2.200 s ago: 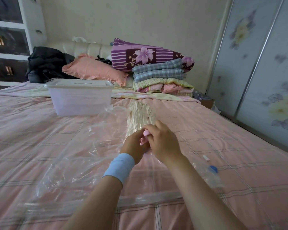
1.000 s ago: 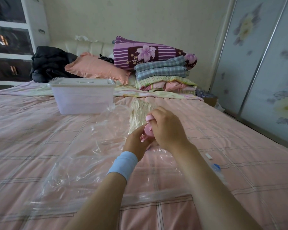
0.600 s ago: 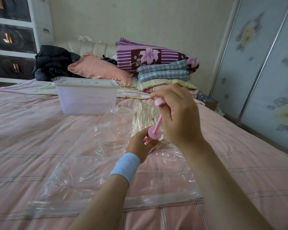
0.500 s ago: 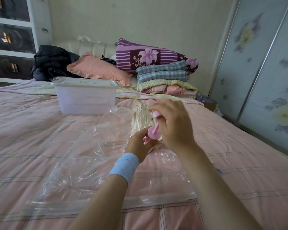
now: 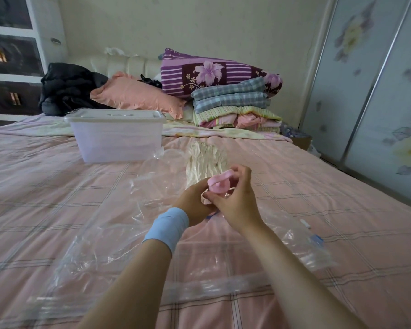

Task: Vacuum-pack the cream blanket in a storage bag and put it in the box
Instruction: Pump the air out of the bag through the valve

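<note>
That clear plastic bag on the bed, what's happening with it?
A person is vacuum-packing bedding. The large clear plastic storage bag lies spread on the pink checked bed, with the cream blanket bunched inside at its far end. The left hand grips the body of a small pink hand pump set on the bag, and the right hand holds its top. The translucent plastic box waits behind, lid on.

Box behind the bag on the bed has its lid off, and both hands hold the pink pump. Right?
Not quite. The head view shows the box with its lid on. The rest holds: it stands on the bed behind the bag, and the left hand and right hand both hold the pink pump.
</note>
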A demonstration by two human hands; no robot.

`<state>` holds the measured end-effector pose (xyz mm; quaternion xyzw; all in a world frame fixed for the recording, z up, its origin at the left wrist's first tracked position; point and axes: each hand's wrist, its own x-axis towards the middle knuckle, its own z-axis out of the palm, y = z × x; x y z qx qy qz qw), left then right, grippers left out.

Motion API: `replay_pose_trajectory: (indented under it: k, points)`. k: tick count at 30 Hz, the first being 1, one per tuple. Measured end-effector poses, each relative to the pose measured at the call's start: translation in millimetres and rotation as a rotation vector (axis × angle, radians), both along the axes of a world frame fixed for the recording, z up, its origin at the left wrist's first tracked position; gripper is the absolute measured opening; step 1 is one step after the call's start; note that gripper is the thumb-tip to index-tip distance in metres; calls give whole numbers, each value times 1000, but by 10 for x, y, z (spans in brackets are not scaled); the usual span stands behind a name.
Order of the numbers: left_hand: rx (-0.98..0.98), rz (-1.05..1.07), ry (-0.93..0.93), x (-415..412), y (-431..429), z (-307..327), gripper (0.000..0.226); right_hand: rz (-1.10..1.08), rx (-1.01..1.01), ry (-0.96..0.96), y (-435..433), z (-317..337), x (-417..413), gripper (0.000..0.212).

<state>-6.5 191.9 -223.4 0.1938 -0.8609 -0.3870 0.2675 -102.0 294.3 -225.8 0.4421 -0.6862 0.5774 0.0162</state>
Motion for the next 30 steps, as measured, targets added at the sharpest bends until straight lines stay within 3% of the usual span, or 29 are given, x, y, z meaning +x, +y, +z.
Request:
replay_pose_trajectory:
  k: [4,7,14,19,25,28,30]
  points:
    - [6,46,-7,-45,-64,-30,35,-1,31,-93,-31,8,-100,56]
    - [54,103,58,-81,-134,-44,32,34,34,-62,-31,24,-137,47]
    - [125,55,82,-149,-211,-122,47,118,10,-48,-45,12,-139,51]
    - [44,64,-18,-182,-222,-170,24,101,18,-122,-87,4,-122,61]
    - [87,35,24,-154,-279,-205,51,253,-4,-122,-57,55,-217,48]
    - [8,17,-49,-164,-297,-197,29,343,-4,-158,-27,43,-211,55]
    - [0,56,-34,-182,-289,-186,27,306,12,-214,-67,8,-176,51]
